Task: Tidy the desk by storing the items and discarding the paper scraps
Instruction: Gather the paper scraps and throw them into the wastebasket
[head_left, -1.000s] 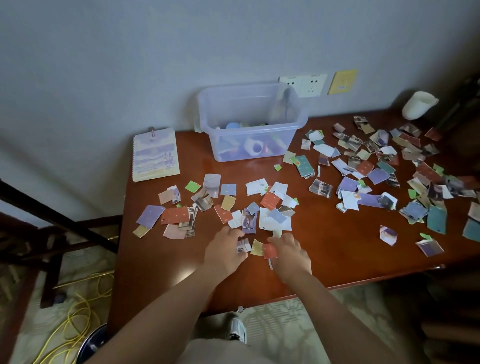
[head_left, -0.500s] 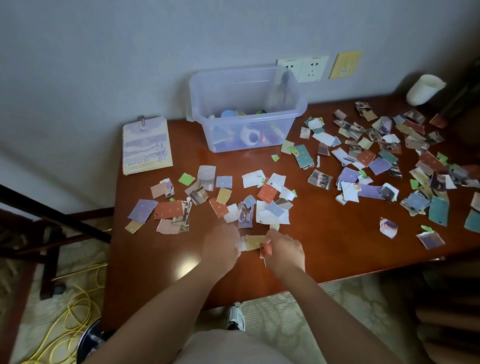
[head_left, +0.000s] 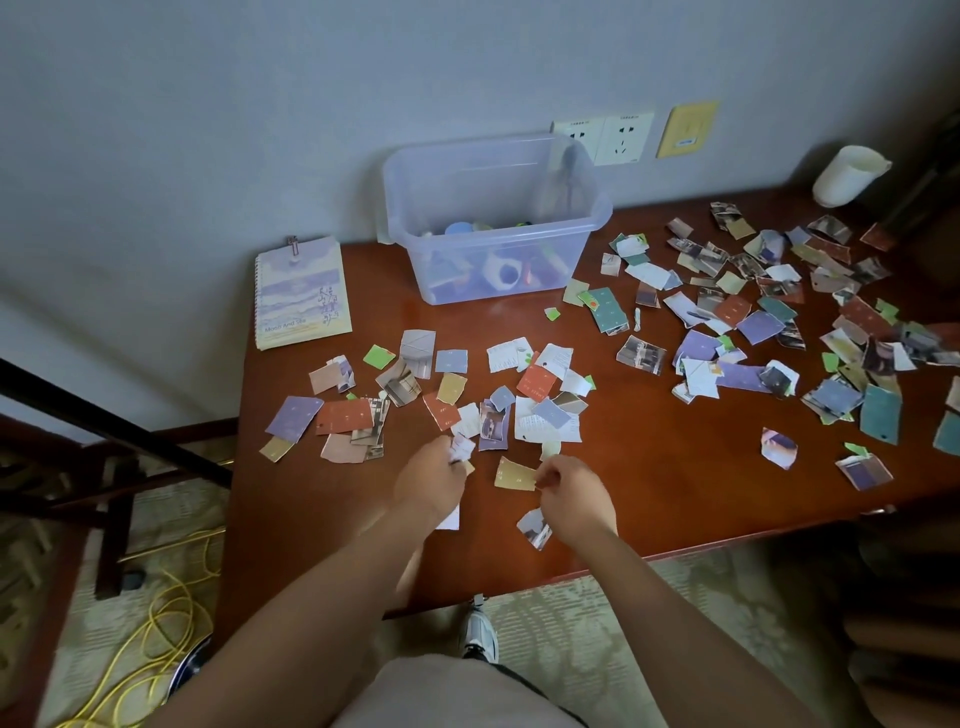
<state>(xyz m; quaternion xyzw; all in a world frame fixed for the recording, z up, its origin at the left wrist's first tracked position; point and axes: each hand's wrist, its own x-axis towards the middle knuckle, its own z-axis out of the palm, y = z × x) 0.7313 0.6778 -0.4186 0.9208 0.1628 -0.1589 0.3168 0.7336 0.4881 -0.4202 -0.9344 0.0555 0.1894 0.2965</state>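
Several torn paper scraps (head_left: 540, 410) lie scattered over the brown desk (head_left: 649, 499), thickest at the right (head_left: 779, 322). My left hand (head_left: 431, 480) grips a few white scraps near the desk's front, and one scrap shows under its wrist. My right hand (head_left: 574, 496) pinches the edge of a tan scrap (head_left: 514, 474). A photo scrap (head_left: 535, 527) sits just below my right hand. A clear plastic bin (head_left: 493, 218) with stored items stands against the wall. A spiral notebook (head_left: 301, 291) lies at the back left.
A white cup (head_left: 849, 174) stands at the desk's back right corner. Wall sockets (head_left: 602, 137) sit behind the bin. A dark wooden frame (head_left: 104, 441) and yellow cable (head_left: 156, 639) are on the floor to the left. My shoe (head_left: 478, 634) shows under the desk edge.
My two hands have drawn apart. The left has gathered white scraps into its grip, and the right now pinches the tan scrap that lay between them.
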